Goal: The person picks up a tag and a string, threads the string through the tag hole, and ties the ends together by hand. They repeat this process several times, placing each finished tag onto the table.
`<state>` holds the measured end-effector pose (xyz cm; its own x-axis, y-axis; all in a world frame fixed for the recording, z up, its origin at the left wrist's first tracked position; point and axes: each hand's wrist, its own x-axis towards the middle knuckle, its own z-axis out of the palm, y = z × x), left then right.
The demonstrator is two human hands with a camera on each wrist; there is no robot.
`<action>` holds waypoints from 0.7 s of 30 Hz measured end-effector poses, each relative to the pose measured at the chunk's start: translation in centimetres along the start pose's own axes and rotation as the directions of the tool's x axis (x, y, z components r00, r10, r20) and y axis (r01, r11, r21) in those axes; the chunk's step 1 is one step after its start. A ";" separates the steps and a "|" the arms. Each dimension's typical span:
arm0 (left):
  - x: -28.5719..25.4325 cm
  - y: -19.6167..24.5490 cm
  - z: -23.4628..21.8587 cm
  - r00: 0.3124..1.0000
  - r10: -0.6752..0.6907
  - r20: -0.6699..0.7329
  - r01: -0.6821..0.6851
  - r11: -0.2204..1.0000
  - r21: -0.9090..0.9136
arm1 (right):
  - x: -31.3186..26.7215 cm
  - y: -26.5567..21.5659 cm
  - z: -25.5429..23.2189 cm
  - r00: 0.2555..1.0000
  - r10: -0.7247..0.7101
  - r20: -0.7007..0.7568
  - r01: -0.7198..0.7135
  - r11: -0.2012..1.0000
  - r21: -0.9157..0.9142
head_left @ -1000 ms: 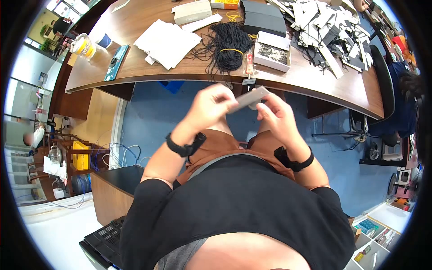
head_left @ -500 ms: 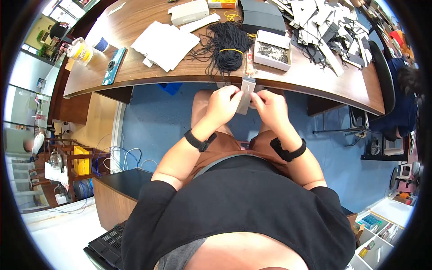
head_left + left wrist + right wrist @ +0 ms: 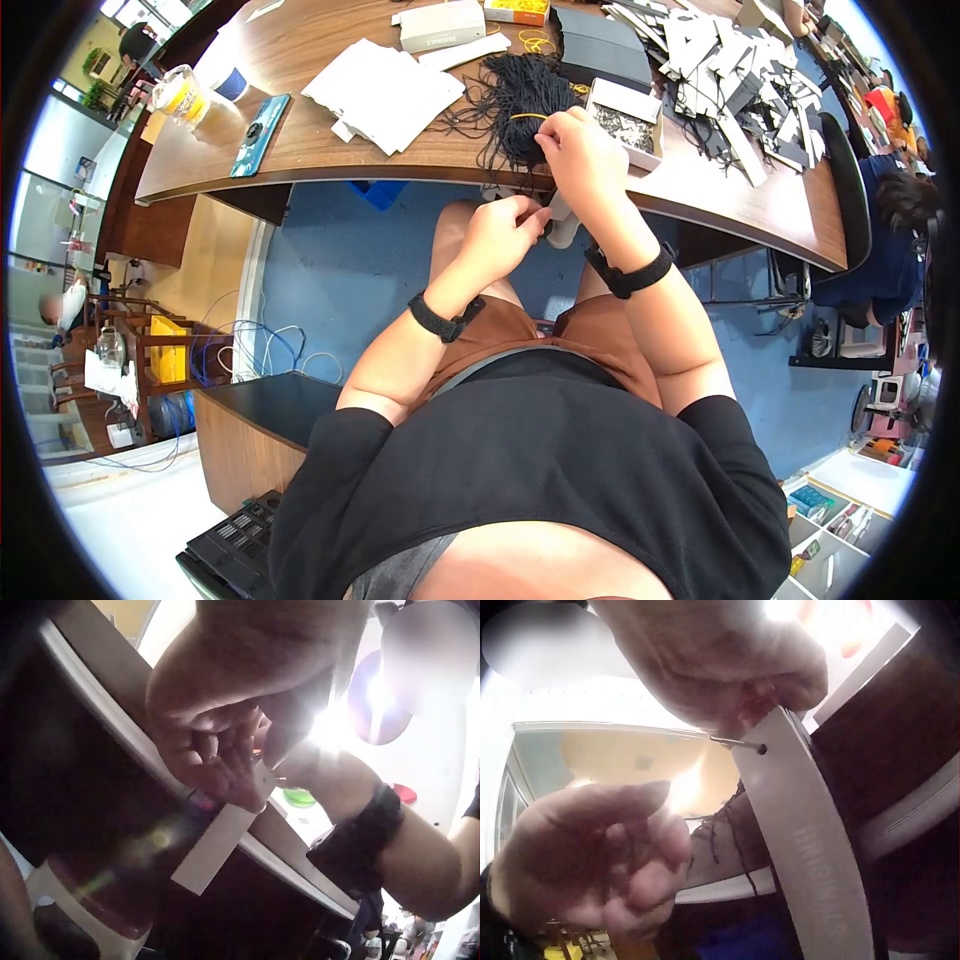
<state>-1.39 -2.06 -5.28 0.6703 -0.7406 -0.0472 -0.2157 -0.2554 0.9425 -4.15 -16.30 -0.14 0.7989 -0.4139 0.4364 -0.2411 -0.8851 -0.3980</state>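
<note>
My right hand (image 3: 590, 155) reaches over the desk edge, thumb and fingertips pinching at the bundle of thin black cords (image 3: 515, 85), which a yellow band ties. Lower down, my left hand (image 3: 500, 235) is near the desk edge, fingers loosely bent. In the right wrist view a pale printed hang tag (image 3: 802, 840) slants downward, with a thin metal pin (image 3: 735, 742) through the hole near its top. The left hand's fingertips are apart from the tag there. In the left wrist view those fingers overlap the tag (image 3: 214, 851).
A white box of small parts (image 3: 628, 130) is right of the cords. Loose tags (image 3: 715, 80) lie heaped at the right. White sheets (image 3: 385, 95), a phone (image 3: 260, 135) and a plastic cup (image 3: 182, 98) occupy the left of the desk (image 3: 290, 160).
Both hands first held the tag and turned it from slanting to upright at the desk edge. Since then the right hand has moved up to the cord bundle; the left stayed low.
</note>
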 end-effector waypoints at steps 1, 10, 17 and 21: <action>0.0 -0.2 -0.3 0.999 0.001 0.044 0.003 0.996 -0.091 | 0.0 0.0 -0.1 1.000 0.007 -0.019 -0.007 1.000 0.016; 0.0 2.6 -2.1 0.922 -0.086 0.377 0.380 0.380 -0.843 | -8.2 -2.5 -4.2 0.985 -0.169 0.025 0.161 0.967 0.196; 0.7 -0.1 0.2 0.895 0.015 0.446 0.431 0.233 -0.872 | -12.2 -1.3 -3.7 0.955 -0.090 0.281 -0.021 0.929 0.368; -1.1 2.0 0.9 0.932 -0.066 0.356 0.346 0.452 -0.822 | -11.3 0.8 -4.5 0.945 0.210 0.250 -0.326 0.619 0.714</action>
<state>-3.17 -2.33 -3.65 0.3861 -0.8948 -0.2242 0.7181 0.1389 0.6819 -15.89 -13.24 -1.73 0.8424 -0.5236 0.1273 -0.0163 -0.2610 -0.9652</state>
